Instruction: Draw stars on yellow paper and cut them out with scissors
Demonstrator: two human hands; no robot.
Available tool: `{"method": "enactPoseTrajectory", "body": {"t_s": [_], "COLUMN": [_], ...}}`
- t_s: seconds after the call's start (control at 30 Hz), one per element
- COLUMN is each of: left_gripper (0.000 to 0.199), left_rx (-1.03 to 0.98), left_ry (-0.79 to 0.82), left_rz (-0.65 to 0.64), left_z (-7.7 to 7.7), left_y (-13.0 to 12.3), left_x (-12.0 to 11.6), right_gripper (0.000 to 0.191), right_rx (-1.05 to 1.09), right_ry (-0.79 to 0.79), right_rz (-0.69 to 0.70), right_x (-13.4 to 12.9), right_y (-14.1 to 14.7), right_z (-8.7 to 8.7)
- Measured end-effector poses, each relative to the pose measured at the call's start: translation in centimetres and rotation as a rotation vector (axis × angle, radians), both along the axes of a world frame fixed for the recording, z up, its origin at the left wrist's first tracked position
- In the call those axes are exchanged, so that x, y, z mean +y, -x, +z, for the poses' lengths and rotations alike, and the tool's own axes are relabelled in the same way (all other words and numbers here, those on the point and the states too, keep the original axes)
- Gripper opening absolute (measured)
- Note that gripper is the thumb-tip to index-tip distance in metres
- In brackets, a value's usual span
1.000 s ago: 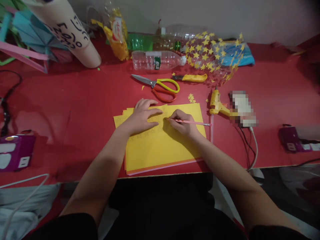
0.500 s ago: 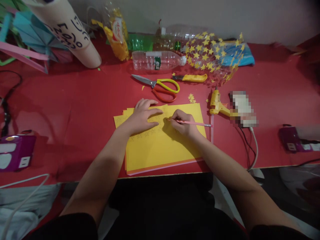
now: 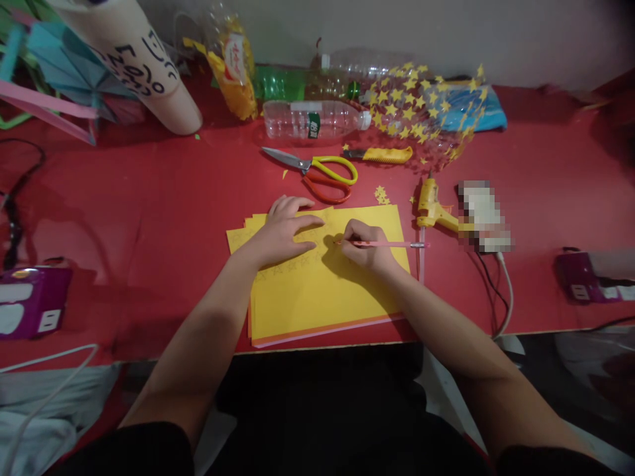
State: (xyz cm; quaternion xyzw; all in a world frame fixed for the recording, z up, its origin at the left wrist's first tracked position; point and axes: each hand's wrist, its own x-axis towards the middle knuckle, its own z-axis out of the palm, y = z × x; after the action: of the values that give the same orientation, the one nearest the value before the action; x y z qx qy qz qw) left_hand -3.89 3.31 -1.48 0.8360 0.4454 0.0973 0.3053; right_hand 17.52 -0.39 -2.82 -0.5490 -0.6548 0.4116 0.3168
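A stack of yellow paper (image 3: 307, 304) lies near the table's front edge, with orange and pink sheets showing beneath. Rows of small star outlines are drawn on its upper part. My left hand (image 3: 285, 233) rests flat on the paper's left side, fingers spread. In my right hand (image 3: 366, 246) is a pink pencil (image 3: 397, 244), pinched close to its tip; the tip is at the paper's surface, and the eraser end points right. Scissors (image 3: 312, 170) with one yellow and one red handle lie just beyond the paper, beside a pile of small yellow stars (image 3: 381, 195).
A yellow glue gun (image 3: 430, 205) and a blurred-out device (image 3: 483, 215) with a cable lie to the right. Behind are a yellow cutter (image 3: 384, 155), a clear bottle (image 3: 292, 120), a star-covered bottle (image 3: 407, 109) and a tall white cup (image 3: 163, 92). Purple boxes (image 3: 54, 301) flank the red table (image 3: 173, 198).
The pencil has tilted closer to level, and its tip has moved slightly right and down on the paper. My left hand stays in place.
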Motion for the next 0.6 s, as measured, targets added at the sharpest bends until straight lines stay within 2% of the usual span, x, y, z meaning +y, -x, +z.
{"method": "enactPoseTrajectory", "body": {"t_s": [0.33,0.6], "left_gripper": [0.039,0.037], "left_rx": [0.015,0.000], "left_ry": [0.023,-0.004], "left_rz": [0.001,-0.008], "left_z": [0.44,0.10], "left_y": [-0.15,0.01], "left_x": [-0.03,0.03], "right_gripper": [0.012,0.011], "right_rx": [0.004,-0.016], "right_ry": [0.004,-0.020], "right_rz": [0.022,0.027], "right_x": [-0.05,-0.01], "right_y": [-0.07,-0.07], "right_z": [0.24,0.11]}}
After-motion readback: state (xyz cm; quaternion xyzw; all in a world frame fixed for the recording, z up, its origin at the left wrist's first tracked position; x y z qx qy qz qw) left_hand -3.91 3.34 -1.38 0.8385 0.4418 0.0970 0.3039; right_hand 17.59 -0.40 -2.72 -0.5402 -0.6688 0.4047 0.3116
